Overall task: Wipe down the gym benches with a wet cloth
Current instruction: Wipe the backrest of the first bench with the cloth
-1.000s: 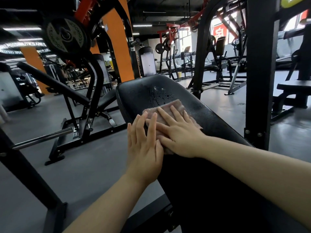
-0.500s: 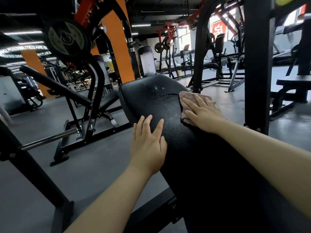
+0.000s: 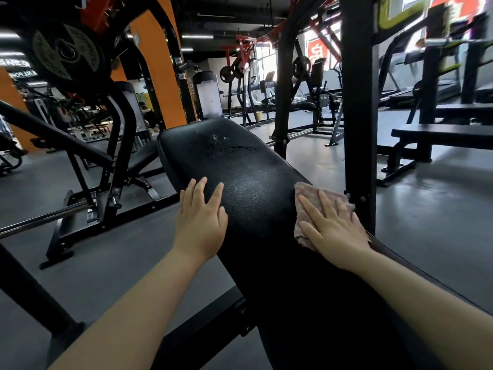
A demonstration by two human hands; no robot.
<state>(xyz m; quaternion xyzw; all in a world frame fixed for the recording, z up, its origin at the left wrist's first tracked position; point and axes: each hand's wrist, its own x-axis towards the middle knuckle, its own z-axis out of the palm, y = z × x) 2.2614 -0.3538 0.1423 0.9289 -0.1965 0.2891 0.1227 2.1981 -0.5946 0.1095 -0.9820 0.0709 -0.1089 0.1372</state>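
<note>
Gym floor, grey, dim overhead strip lights, orange columns (image 3: 157, 70) behind. Black padded bench (image 3: 248, 182) runs up the middle of the view, sloping away; a patch of wet streaks or droplets glistens near its far end, hard to say which. Left hand (image 3: 200, 220) lies flat on the pad's left edge, fingers straight and slightly spread, holding nothing. Right hand (image 3: 333, 225) presses flat on a pinkish cloth (image 3: 309, 198), fingers extended, palm down, no grip. Cloth sits on the bench's right edge, partly draped over the side, just beside a black upright post (image 3: 358, 116). Weight plate (image 3: 68, 53) hangs on a machine at upper left. Flat bench (image 3: 440, 136) stands well apart at right.
</note>
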